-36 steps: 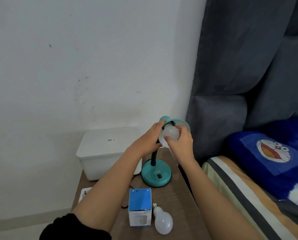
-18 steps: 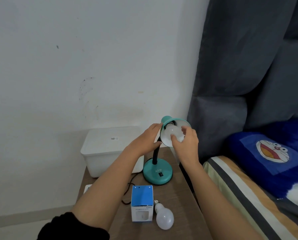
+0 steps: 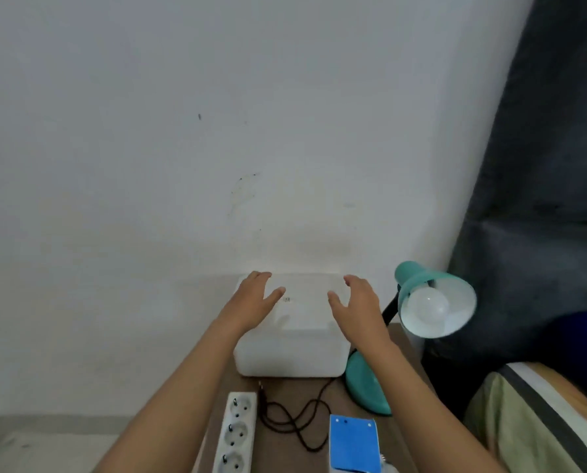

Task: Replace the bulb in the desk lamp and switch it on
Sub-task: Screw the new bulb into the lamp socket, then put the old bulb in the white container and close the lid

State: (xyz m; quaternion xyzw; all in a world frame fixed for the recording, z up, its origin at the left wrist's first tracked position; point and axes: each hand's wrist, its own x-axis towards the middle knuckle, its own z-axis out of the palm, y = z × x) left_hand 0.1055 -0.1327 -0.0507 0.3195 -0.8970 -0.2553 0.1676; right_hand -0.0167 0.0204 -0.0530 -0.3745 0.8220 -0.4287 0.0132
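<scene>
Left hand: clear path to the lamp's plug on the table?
Probably yes. The left hand is empty over the white box; the plug lies unplugged just in front of it, nothing covering it.

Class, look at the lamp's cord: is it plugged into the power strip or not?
Unplugged. The plug lies loose on the table beside the power strip, whose visible sockets are empty.

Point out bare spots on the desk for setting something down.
Little bare wood on the table: a strip between the white storage box and power strip, partly crossed by the black cord. Crowded between lamp base and blue box.
</scene>
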